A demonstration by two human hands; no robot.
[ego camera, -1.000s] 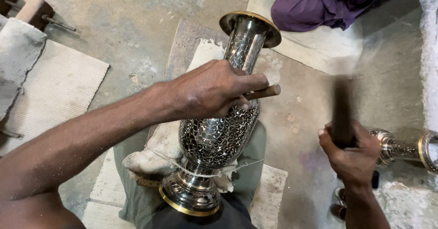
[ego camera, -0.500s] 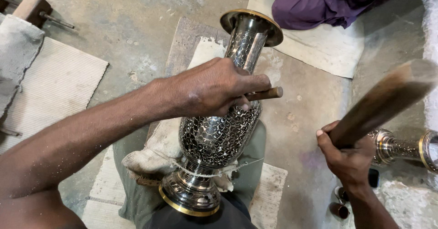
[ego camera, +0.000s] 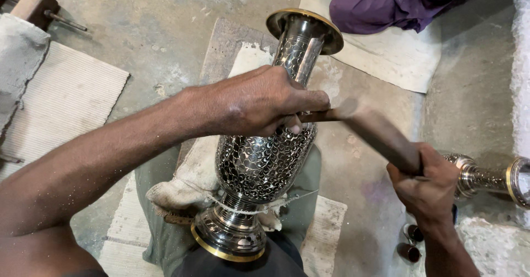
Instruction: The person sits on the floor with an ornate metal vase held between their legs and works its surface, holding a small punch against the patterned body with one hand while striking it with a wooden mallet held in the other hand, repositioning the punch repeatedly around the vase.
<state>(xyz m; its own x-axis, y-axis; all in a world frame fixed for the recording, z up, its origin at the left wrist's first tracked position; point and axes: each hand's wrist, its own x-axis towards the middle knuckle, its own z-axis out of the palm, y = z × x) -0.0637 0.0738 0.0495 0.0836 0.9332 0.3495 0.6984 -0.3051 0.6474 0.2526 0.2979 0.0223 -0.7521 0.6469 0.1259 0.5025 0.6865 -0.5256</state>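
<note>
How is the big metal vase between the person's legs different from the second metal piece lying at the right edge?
The big vase shows whole, its gold-rimmed mouth pointing away from the person; the second piece is cut off by the frame and lies sideways on the floor. The left hand rests on the big vase with a small tool, while the second piece lies just behind the right hand, which grips a blurred stick. Both are shiny patterned silver metal with gold-coloured rims.

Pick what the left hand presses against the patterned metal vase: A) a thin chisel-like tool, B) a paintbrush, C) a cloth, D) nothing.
A: the left hand pinches a thin chisel-like tool against the vase, while the right hand grips a wooden striker meeting the tool's end.
</note>
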